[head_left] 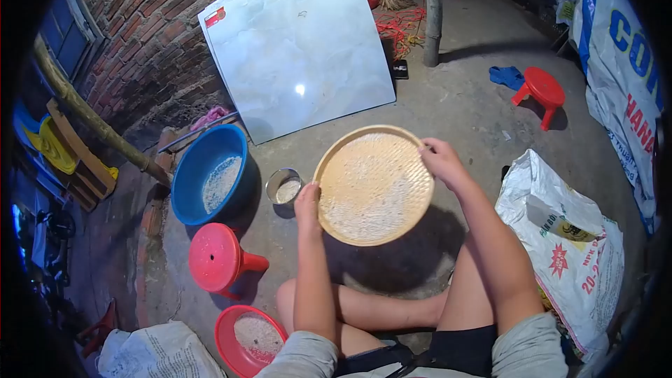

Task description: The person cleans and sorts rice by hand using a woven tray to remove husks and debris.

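Both hands are clamped on the rim of a round woven tray [373,184], left hand [306,203] on its near-left edge, right hand [439,159] on the far-right edge, so it hangs tilted above the concrete floor [462,108] just in front of the knees. Pale grain lies spread over the weave, though it's hard to tell exactly what kind. Fingertips curl under the rim, so they're hidden. Left of the tray sit a small metal cup [283,186], a blue basin [208,173] with grain in it, and an overturned red stool [217,257]; a red bowl [248,339] of grain is cut off by the left sleeve. A printed white sack [570,245] lies close on the right, crowding that side. Farther off there's a big pale tile [301,45] leaning on the brick wall [150,28], a post [433,10], and 1 more red stool [542,91]. Open floor runs beyond the tray's far edge.
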Demonstrator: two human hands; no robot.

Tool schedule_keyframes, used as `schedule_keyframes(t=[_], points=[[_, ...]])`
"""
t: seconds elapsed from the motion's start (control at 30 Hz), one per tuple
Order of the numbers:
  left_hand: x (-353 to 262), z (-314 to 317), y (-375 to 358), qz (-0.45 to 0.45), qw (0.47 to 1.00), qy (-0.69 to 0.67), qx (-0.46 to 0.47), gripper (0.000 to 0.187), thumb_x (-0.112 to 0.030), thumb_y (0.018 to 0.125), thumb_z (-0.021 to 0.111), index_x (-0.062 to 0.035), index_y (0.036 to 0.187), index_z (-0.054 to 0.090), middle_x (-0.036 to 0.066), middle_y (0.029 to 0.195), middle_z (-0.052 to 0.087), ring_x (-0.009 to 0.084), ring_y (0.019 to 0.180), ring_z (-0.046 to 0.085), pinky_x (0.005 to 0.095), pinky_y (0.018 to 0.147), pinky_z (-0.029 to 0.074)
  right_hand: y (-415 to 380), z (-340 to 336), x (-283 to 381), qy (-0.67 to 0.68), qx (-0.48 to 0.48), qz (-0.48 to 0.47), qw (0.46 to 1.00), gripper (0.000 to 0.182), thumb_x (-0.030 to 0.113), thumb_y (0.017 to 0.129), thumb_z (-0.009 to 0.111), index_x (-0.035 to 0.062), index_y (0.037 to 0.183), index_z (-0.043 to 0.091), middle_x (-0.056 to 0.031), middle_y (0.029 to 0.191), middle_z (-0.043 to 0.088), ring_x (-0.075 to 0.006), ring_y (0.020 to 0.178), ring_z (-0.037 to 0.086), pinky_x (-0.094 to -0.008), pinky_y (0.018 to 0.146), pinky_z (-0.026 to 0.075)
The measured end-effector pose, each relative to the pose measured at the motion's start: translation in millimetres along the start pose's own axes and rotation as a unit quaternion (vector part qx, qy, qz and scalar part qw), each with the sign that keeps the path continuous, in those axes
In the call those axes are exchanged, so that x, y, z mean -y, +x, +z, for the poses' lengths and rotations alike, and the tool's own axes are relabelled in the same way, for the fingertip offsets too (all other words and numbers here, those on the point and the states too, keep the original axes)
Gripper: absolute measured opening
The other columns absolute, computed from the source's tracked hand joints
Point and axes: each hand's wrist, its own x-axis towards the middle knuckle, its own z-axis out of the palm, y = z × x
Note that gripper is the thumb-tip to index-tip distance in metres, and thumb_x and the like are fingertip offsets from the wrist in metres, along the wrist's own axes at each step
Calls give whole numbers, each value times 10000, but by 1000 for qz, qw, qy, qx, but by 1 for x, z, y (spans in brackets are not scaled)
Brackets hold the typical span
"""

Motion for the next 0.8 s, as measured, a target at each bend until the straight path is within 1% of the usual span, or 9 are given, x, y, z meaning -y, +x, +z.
schedule_keyframes(t=[0.03, 0.13, 0.2, 0.23, 0.33, 0.37, 0.43, 0.6, 0.8], points=[[3, 11, -5, 4, 1000, 2, -2, 224, -221, 897, 594, -4, 920, 644, 43, 874, 624, 124, 772, 579, 266, 706, 481, -2, -2, -10, -1, -90, -86, 992, 275, 181, 935, 534, -19, 1102, 621, -155, 831, 677, -196, 719, 662, -296, 629, 537], [9, 42, -12, -15, 998, -56, 18, 318, -280, 934, 555, -10, 1096, 600, 72, 979, 624, 154, 862, 589, 286, 776, 494, -13, -19, -29, 47, -154, -46, 986, 285, 195, 944, 540, -22, 1100, 638, -133, 873, 686, -167, 760, 656, -269, 690, 524], [12, 54, -17, -177, 959, -177, 130, 412, -341, 956, 514, -22, 1214, 546, 99, 1061, 620, 200, 936, 601, 324, 851, 498, -15, -28, -25, 150, -124, 14, 981, 281, 188, 947, 537, -26, 1099, 637, -119, 884, 687, -155, 774, 650, -269, 700, 520], [22, 53, -10, -178, 956, -189, 133, 412, -341, 956, 514, -22, 1214, 546, 99, 1061, 620, 200, 936, 601, 324, 851, 498, -10, -38, -19, 239, -90, 64, 965, 277, 180, 951, 534, -31, 1099, 635, -104, 895, 688, -144, 788, 644, -268, 710, 517], [46, 42, 21, -152, 971, -126, 133, 428, -354, 961, 487, -60, 1269, 529, 104, 1191, 580, 215, 1089, 549, 363, 929, 462, 19, -20, -90, 136, -156, 7, 978, 268, 179, 953, 545, -27, 1099, 636, -70, 908, 681, -119, 819, 619, -278, 749, 505], [24, 38, 22, -163, 968, -110, 152, 426, -351, 963, 484, -82, 1290, 524, 108, 1225, 569, 212, 1138, 527, 365, 935, 458, 9, -10, -75, 127, -125, 16, 984, 264, 175, 960, 527, -24, 1097, 634, -69, 923, 681, -120, 841, 611, -286, 778, 493], [8, 17, 40, -63, 982, -94, 149, 445, -323, 968, 463, -70, 1331, 505, 111, 1298, 543, 219, 1168, 523, 350, 968, 444, 5, 20, -74, 88, -97, -19, 991, 280, 147, 963, 496, -25, 1157, 602, -96, 991, 679, -139, 905, 601, -296, 841, 471], [-27, -22, 40, -72, 982, -133, 116, 443, -178, 963, 405, -56, 1388, 417, 121, 1330, 512, 231, 1173, 527, 348, 990, 434, -7, 55, -37, 80, 38, -8, 996, 361, 96, 952, 483, 12, 1300, 531, -110, 1058, 676, -138, 926, 608, -280, 841, 468], [18, 32, 10, -93, 990, -60, 86, 472, -111, 946, 442, -47, 1409, 378, 128, 1314, 508, 198, 1170, 499, 336, 976, 422, 24, 20, -81, 166, -47, 72, 982, 349, 79, 946, 494, -22, 1277, 547, -98, 1045, 674, -163, 914, 634, -269, 811, 492]])
